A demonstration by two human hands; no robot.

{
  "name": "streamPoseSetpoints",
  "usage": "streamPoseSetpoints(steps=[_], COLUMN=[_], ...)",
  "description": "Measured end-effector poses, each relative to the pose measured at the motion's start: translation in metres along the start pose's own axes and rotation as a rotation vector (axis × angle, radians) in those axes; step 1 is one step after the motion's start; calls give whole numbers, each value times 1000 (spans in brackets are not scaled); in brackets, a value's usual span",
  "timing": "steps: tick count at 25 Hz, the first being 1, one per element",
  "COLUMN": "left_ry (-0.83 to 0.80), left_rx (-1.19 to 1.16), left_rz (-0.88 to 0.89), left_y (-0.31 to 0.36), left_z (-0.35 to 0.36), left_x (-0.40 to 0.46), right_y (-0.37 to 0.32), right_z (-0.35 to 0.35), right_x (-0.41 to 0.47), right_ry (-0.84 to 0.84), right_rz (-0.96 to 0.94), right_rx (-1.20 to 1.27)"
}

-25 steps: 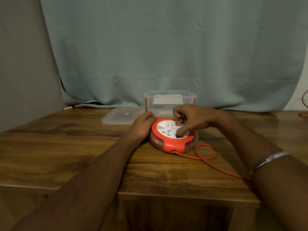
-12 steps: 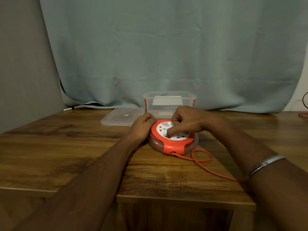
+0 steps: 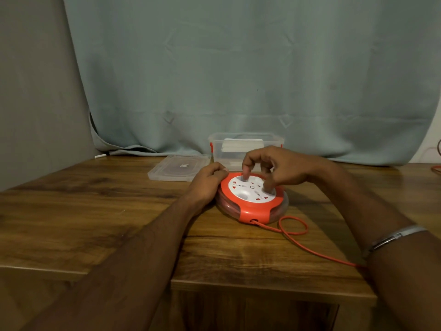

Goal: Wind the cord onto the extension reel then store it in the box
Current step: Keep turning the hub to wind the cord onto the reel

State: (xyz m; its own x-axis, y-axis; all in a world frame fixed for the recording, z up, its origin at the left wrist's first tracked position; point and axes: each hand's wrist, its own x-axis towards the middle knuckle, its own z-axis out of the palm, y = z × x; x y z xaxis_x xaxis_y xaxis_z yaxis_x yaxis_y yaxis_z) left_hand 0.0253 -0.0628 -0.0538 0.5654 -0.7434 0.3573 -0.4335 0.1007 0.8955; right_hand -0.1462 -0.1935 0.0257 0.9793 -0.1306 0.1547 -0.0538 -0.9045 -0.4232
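A round orange extension reel (image 3: 250, 206) with a white socket face lies flat on the wooden table (image 3: 95, 211). My left hand (image 3: 207, 180) grips its left rim. Above the white face my right hand (image 3: 269, 167) presses down with spread fingertips. An orange cord (image 3: 300, 237) leaves the reel's front opening, makes a small loop on the table and runs off under my right forearm. Just behind the reel stands the clear plastic box (image 3: 245, 142), uncovered, with something white inside.
The box's clear lid (image 3: 179, 168) lies flat to the left of the box. A grey-green curtain (image 3: 238, 80) hangs behind the table. The table's front edge steps back on the left. More orange cord (image 3: 438, 161) shows at the far right edge.
My right hand has turned over the reel's white face, its fingers shifting from the near side toward the far side. The loose cord loop has shrunk and drawn nearer the reel. My left hand stayed put.
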Motion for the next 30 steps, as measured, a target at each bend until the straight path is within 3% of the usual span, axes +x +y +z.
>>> streamPoseSetpoints(steps=[4, 9, 30], left_ry=[-29, -28, 23], left_rx=[-29, -60, -82], left_rz=[-21, -61, -23], left_y=[2, 3, -2], left_z=[-1, -2, 0], left_x=[-1, 0, 3], right_y=[6, 9, -2], right_z=[0, -1, 14], right_x=[1, 0, 4], right_ry=[-109, -113, 18], right_rz=[41, 102, 148], right_rx=[59, 160, -113])
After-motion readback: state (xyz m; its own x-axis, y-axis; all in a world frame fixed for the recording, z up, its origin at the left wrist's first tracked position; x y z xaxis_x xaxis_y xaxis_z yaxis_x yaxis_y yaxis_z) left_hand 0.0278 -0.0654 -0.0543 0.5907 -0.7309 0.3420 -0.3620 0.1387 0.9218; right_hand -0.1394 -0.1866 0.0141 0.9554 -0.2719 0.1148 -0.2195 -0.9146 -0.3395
